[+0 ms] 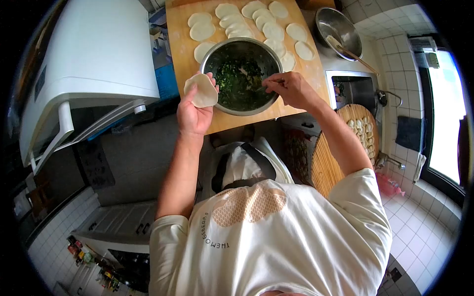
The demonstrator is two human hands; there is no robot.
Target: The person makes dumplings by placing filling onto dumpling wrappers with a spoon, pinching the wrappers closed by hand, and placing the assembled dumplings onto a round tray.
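My left hand (193,116) holds a round dough wrapper (203,92), thumb on top and fingers beneath, at the left side of a steel mixing bowl (240,45). Chopped green filling (232,81) lies in the bowl. Over the bowl's right rim, my right hand (292,90) is closed around a thin utensil (280,80). Its lower end reaches into the bowl and is too small to make out. Behind the bowl, several dough wrappers (274,31) lie spread, some overlapping, on a wooden board (180,37).
At the back right stands another steel bowl (323,22) with a wooden-handled tool (355,56) in it. A sink (338,75) is to the right. Below it, a round slatted tray (326,165) carries several shaped dumplings (363,133). A white appliance (98,49) fills the left.
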